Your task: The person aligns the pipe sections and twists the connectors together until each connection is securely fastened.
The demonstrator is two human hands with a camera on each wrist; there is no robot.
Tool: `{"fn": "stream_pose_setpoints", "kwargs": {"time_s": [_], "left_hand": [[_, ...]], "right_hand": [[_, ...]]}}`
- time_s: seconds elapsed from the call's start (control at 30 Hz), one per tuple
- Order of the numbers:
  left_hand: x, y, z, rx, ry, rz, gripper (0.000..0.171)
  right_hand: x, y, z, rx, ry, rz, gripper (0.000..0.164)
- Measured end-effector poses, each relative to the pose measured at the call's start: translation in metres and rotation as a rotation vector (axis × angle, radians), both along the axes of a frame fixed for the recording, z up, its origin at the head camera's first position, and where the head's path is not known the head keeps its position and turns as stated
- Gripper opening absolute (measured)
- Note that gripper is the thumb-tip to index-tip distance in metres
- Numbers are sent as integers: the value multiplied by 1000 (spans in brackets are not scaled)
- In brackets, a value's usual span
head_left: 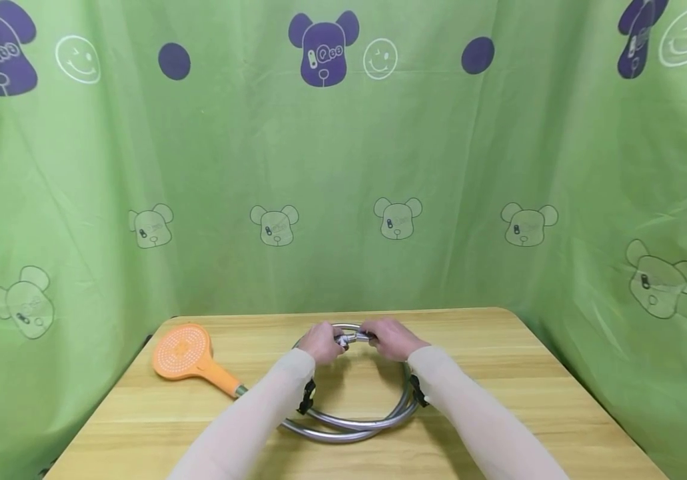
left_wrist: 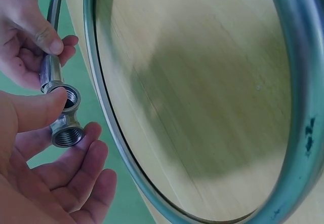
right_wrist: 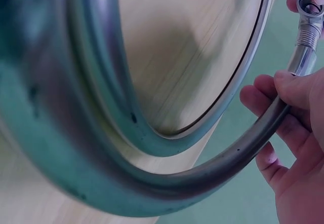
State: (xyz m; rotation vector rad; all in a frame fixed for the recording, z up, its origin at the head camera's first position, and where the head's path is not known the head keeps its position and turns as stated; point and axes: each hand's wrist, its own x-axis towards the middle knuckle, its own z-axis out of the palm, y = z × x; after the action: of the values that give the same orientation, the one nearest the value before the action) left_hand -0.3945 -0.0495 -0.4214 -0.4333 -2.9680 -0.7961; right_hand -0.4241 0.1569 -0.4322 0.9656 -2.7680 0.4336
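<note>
My left hand (head_left: pixel 321 343) pinches a chrome tee fitting (left_wrist: pixel 65 118) between thumb and fingers. Two threaded openings of the fitting face the left wrist camera. Facing it, my right hand (head_left: pixel 394 339) grips the end of a silver shower hose (right_wrist: pixel 238 153) just behind its metal end nut (right_wrist: pixel 302 61). Fitting and nut meet end to end; how far the threads are engaged cannot be made out. The rest of the hose loops over the table below both hands. An orange shower head (head_left: pixel 182 351) lies at the left, its handle attached to the hose.
A wood-grain table (head_left: pixel 499 400) carries everything. Green curtain (head_left: pixel 343 167) with bear prints encloses the back and both sides. The coiled hose lies between and beneath my forearms.
</note>
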Motion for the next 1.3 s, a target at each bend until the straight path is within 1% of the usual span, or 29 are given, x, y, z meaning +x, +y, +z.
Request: {"fn": "stream_pose_setpoints", "kwargs": {"time_s": [0.2, 0.33, 0.47, 0.6, 0.7, 0.87, 0.97, 1.17, 1.3], "left_hand": [[-2, -3, -3, 15, 12, -18, 17], [-2, -4, -3, 17, 8, -27, 19], [-1, -2, -2, 5, 3, -39, 20], [-1, 1, -3, -9, -13, -50, 24], [-3, 3, -6, -25, -14, -51, 24], [-8, 1, -11, -52, -2, -69, 16], [-8, 0, -11, -77, 7, -83, 8], [-10, -1, -9, -142, 35, -116, 6], [-11, 0, -8, -151, 40, -128, 6]], "right_hand": [[2, -2, 1, 15, -3, 17, 24], [2, -3, 1, 19, 5, 42, 24], [1, -2, 0, 27, 20, 63, 25], [1, 0, -1, 31, 9, 63, 24], [0, 1, -1, 38, -7, 83, 23], [-1, -1, -1, 66, -26, 122, 27], [-1, -2, -1, 68, -30, 135, 27], [-2, -1, -3, 55, -23, 159, 26], [-3, 0, -5, 34, -21, 181, 28]]}}
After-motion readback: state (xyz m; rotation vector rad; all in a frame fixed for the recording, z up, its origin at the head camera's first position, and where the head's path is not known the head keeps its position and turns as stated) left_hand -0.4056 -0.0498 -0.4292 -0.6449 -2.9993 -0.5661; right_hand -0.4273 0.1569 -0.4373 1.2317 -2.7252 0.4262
